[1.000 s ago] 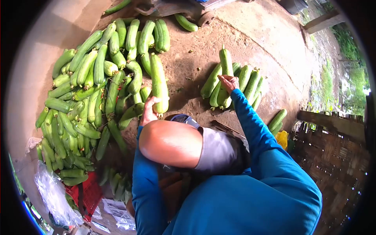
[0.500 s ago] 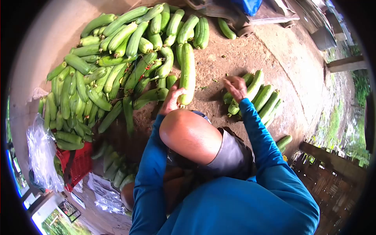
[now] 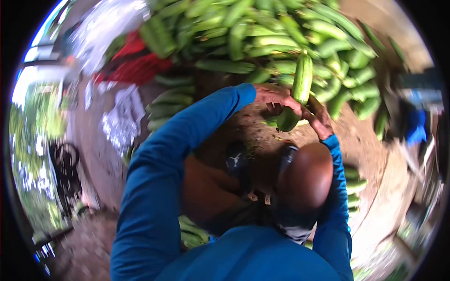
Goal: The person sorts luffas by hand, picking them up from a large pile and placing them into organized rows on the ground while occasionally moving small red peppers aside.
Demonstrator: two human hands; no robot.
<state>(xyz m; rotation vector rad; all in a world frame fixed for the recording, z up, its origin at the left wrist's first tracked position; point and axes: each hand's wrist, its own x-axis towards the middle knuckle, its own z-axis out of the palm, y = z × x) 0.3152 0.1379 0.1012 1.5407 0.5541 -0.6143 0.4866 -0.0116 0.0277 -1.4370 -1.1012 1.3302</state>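
Note:
A long, ridged green gourd [image 3: 303, 75] points away from me between my two hands, in front of the heap. My left hand [image 3: 275, 96] comes in from the left with its fingers bent round the gourd's near part. On the opposite side my right hand [image 3: 319, 121] is closed in against it, thumb and fingers meeting close to the left fingertips. Just below the fingers shows a darker green rounded gourd end [image 3: 287, 121]; whether it belongs to the same gourd I cannot tell. Motion blurs the surroundings.
A large heap of green gourds [image 3: 262, 40] lies beyond my hands. Smaller rows of gourds lie at the left [image 3: 171, 100] and right [image 3: 354, 187]. A red crate [image 3: 136, 61], clear plastic sheeting [image 3: 110, 28] and a crumpled plastic bag [image 3: 123, 117] are at the left.
My view has swung left toward the crate and plastic. My right hand has left the small gourd row and joined my left hand at the gourd.

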